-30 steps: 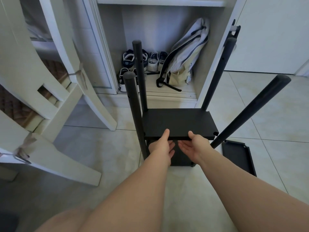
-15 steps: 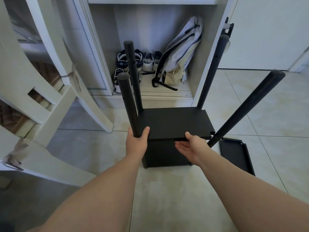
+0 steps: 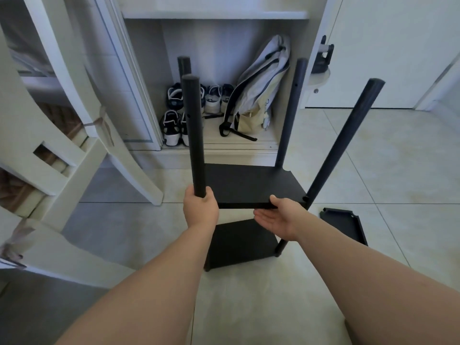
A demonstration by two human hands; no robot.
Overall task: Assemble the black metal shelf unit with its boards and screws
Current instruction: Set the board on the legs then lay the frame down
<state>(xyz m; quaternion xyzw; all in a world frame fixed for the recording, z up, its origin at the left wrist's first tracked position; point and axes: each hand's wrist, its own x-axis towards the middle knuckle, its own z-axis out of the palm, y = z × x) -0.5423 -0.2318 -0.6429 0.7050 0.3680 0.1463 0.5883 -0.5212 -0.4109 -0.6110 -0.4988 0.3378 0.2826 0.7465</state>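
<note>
Four posts, head view: the black shelf unit (image 3: 249,179) stands on the tiled floor (image 3: 398,170) at the centre of the frame, in front of an open white cabinet (image 3: 214,14).
Front-left post (image 3: 195,135): upright and nearest the camera.
Back-left post (image 3: 184,67): mostly hidden behind the front-left one, so only its top shows.
Back-right post (image 3: 290,115): close to upright, rising from the far right corner of the upper board, with a small hole near its top.
Front-right post (image 3: 346,138): leaning out toward the upper right, with its lower end at the right corner of the lower board.
Upper board (image 3: 251,189): a flat black panel, level between the posts.
Lower board (image 3: 239,245): black, below the upper one and nearer the camera, partly covered by the forearms.
Left hand (image 3: 200,207): fingers wrapped round the front-left post at the near left corner of the upper board.
Right hand (image 3: 278,216): palm up, with straight fingers under the upper board's near edge and the thumb laid on top of that edge, just left of the front-right post. Whether the fingers touch the underside cannot be told.
Spare board (image 3: 346,225): black and lipped, lying on the floor at the right, apart from the unit.
Cabinet contents: sneakers (image 3: 174,130) on the left, with a pale backpack (image 3: 261,90) leaning on the right.
Left of frame: a tilted white wooden chair (image 3: 62,135).
</note>
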